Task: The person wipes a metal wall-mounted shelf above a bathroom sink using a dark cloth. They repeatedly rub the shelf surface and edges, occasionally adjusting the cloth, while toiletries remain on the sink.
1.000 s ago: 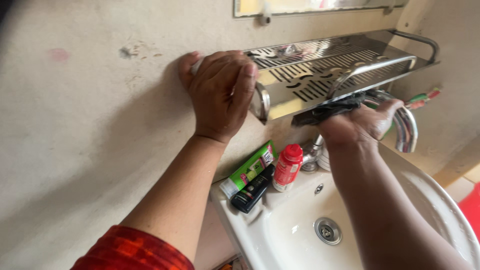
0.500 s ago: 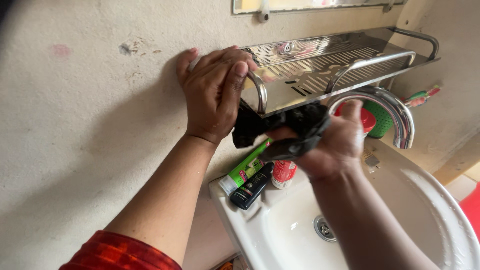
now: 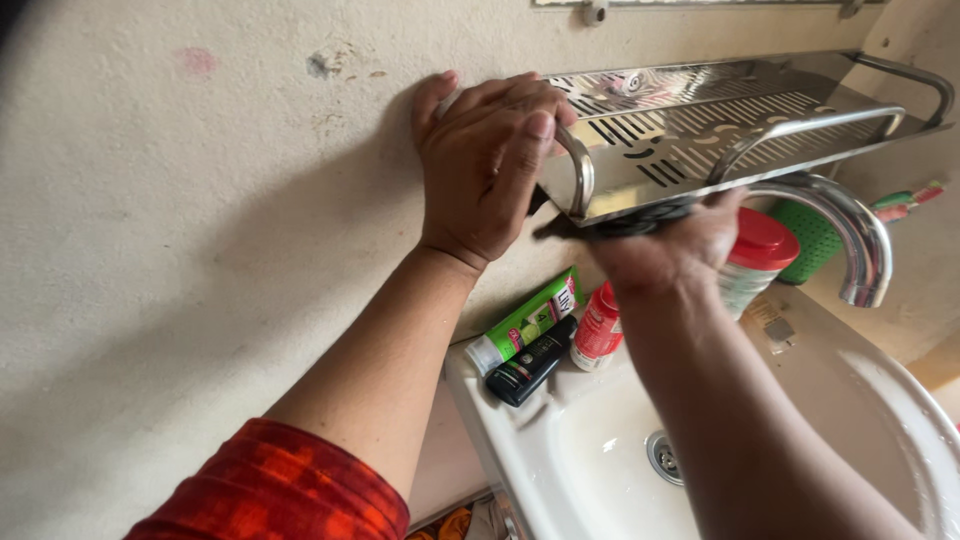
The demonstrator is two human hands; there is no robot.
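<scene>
Left hand [image 3: 490, 170]: laid flat over the left end of the steel shelf [image 3: 740, 125], fingers curled across its end loop and onto the wall [image 3: 150, 250]; it grips nothing loose, only steadies the shelf.

Right hand [image 3: 670, 250]: closed around a black cloth [image 3: 615, 225], pressing it up against the underside of the shelf's front edge, near the left end.

Steel shelf: slotted, wall-mounted, with a raised front rail. Nothing stands on the part in view.

Sink [image 3: 560, 450]: white basin directly under the shelf, drain showing; no standing water that I can make out. On its rear ledge lie a green tube [image 3: 525, 322] and a black tube [image 3: 530, 365], touching, with a small red bottle [image 3: 598, 330] just beside them. A red-capped jar [image 3: 755, 260] and a green basket [image 3: 815, 240] sit behind the right hand; their contents cannot be seen. A curved steel tap [image 3: 850, 235] arches over the basin.

Risks, as judged: the right forearm hangs just above the tubes and bottle, so a broad swing could sweep them into the basin. A hard upward push could strain the shelf's wall fixing. The cloth could snag in a slot or slip off the thin edge.
</scene>
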